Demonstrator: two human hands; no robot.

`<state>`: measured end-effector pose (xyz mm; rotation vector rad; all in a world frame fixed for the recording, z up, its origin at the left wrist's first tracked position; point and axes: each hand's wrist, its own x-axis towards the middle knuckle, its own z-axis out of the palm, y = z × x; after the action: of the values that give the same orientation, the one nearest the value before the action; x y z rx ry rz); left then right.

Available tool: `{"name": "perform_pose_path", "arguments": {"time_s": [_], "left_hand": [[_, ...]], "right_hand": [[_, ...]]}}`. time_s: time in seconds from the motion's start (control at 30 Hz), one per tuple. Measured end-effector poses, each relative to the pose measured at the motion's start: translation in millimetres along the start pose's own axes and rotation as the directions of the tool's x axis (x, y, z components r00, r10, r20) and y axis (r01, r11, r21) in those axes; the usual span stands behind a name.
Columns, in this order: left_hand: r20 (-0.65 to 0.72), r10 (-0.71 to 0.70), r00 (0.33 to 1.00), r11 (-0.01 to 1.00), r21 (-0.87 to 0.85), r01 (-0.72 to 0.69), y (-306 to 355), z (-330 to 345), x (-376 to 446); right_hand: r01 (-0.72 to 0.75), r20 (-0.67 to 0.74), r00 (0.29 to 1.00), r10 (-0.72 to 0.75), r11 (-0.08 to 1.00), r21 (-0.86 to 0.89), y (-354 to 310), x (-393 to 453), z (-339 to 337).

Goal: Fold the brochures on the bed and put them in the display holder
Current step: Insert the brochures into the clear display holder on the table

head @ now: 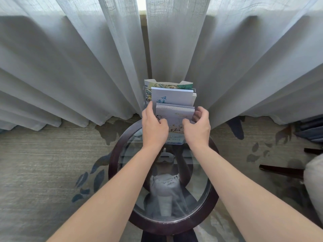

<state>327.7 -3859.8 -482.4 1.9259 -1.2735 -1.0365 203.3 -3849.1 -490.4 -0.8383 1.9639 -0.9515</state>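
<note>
Both hands are at the clear tiered display holder (144,95), which stands at the far edge of a round glass-topped surface (206,222) in the middle of the frame, right against the pale curtains (70,67). The left hand (153,126) and the right hand (198,127) each pinch one side of a stack of folded brochures (174,113) in the lowest, front tier, thumbs on the printed face and fingers (203,110) curled round the side edges.

Behind it, the middle tier holds a second stack (172,96) with blue Chinese characters on a white cover; "王" and "酒" look readable, the rest is partly covered. The back tier holds a colourful map-like leaflet (167,85) whose print is too small to read. The front cover shows a branch drawing and a blue strip low down; its text is not legible.

The stack is probably light, but many thin glossy sheets would slide and fan apart if held loosely. Squeezing both side edges evenly, near mid-height, seems the safest hold; the corners would crease easily against the holder's wall.

The bed is not in view.
</note>
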Motion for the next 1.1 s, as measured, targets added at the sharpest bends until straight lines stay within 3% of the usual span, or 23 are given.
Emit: {"name": "perform_pose_path", "arguments": {"time_s": [0.3, 0.43, 0.63, 0.73, 0.8, 0.9, 0.97, 1.1], "left_hand": [[0.024, 0.183, 0.983, 0.962, 0.200, -0.184, -6.8, -5.5, 0.0], [0.059, 0.263, 0.963, 0.881, 0.392, -0.265, -11.9, -3.6, -2.1], [0.118, 0.302, 0.946, 0.801, 0.507, -0.319, -20.0, -3.4, -5.7], [0.127, 0.303, 0.945, 0.837, 0.439, -0.327, -21.1, -3.6, -5.9], [0.134, 0.261, 0.956, 0.910, 0.296, -0.290, -22.1, -3.0, -6.3], [0.123, 0.027, 0.992, 0.999, 0.041, -0.032, -21.4, -0.5, -7.3], [0.136, -0.094, 0.986, 0.996, 0.003, 0.094, -20.6, 1.9, -6.8], [0.164, -0.136, 0.977, 0.989, -0.037, 0.144, -15.2, 5.6, -7.2]], "right_hand": [[0.196, -0.031, 0.979, -0.201, 0.972, -0.126, 8.4, -8.1, -1.3], [0.224, -0.018, 0.973, -0.231, 0.956, -0.191, 11.3, -11.7, -0.2], [0.254, -0.018, 0.964, -0.265, 0.939, -0.231, 12.5, -10.1, 0.3], [0.250, -0.009, 0.966, -0.259, 0.941, -0.227, 14.8, -10.6, -0.2], [0.189, -0.016, 0.981, -0.195, 0.965, -0.182, 15.9, -11.0, 0.8], [0.047, -0.026, 0.998, -0.050, 0.992, -0.113, 16.0, -9.8, 1.6], [0.021, -0.014, 1.000, -0.023, 0.993, -0.118, 15.3, -10.1, 2.5], [0.038, 0.025, 0.999, -0.036, 0.995, -0.096, 12.3, -14.6, 7.5]]}}
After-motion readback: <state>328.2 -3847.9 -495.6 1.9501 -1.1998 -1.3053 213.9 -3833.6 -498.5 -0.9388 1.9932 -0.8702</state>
